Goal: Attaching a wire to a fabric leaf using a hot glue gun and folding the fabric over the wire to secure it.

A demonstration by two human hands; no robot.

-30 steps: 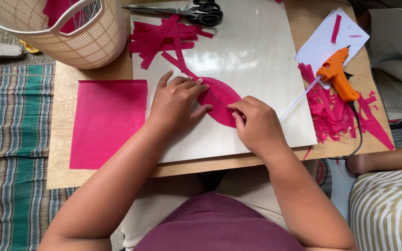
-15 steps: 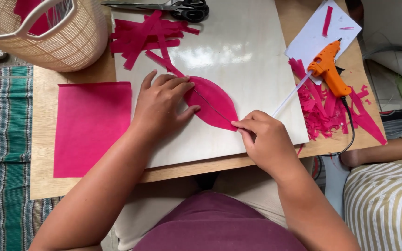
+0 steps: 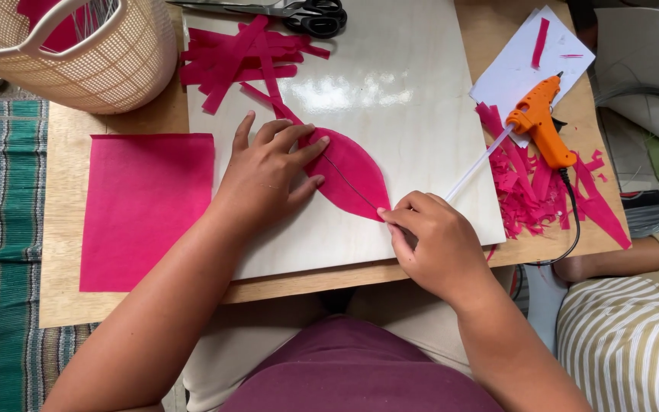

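A pink leaf-shaped paper piece with a thin dark wire along its middle lies on a glossy white board. My left hand rests flat on the leaf's upper left end, fingers spread. My right hand pinches the leaf's lower right tip between thumb and forefinger, at the end of the wire.
An orange glue gun lies to the right among pink paper scraps. A pink paper sheet lies at left on the wooden table. Pink strips, black scissors and a woven basket sit at the back. Another person's striped clothing shows at right.
My right hand has slid down along the leaf toward its lower right tip. My left hand stays pressed on the leaf.
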